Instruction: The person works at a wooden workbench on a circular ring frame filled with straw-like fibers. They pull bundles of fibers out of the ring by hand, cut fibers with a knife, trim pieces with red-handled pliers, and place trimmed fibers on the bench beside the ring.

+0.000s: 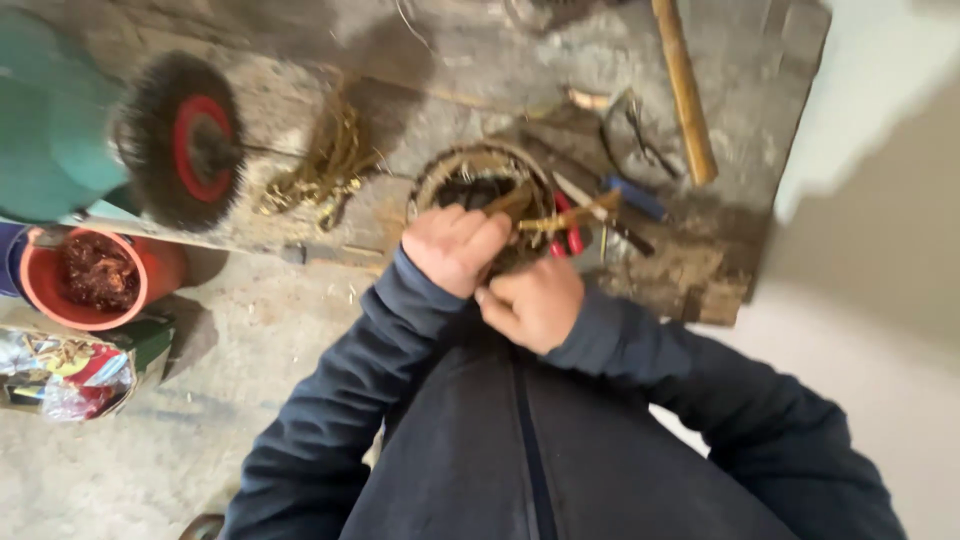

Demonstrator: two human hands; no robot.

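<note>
Round woven basket of tan cane strips, dark inside, sits on the rough, dirty wooden worktop, at its near edge, directly ahead of both hands.

1. Left hand: positioned over the near rim of the basket. Fingers are curled together into a loose fist. Whether they clamp a strip cannot be told, since motion blur hides the contact.
2. Right hand: positioned just beside and below the left hand, touching it. Fingers are folded together; what they grip, if anything, cannot be told.
3. Loose tan cane strips project from the basket rim toward the right, just above the right hand.

Surrounding items:
- Red-handled cutting tool, lying just right of the basket, partly under the strips.
- Blue-handled tool, further right on the worktop.
- Long bamboo stick, lying near the right end of the worktop.
- Tangle of yellow-brown fibre, left of the basket.
- Round wire brush wheel with red hub, mounted on a green machine at far left.
- Orange plastic bucket, on the concrete floor below the wheel.

Both sleeves are dark blue.
</note>
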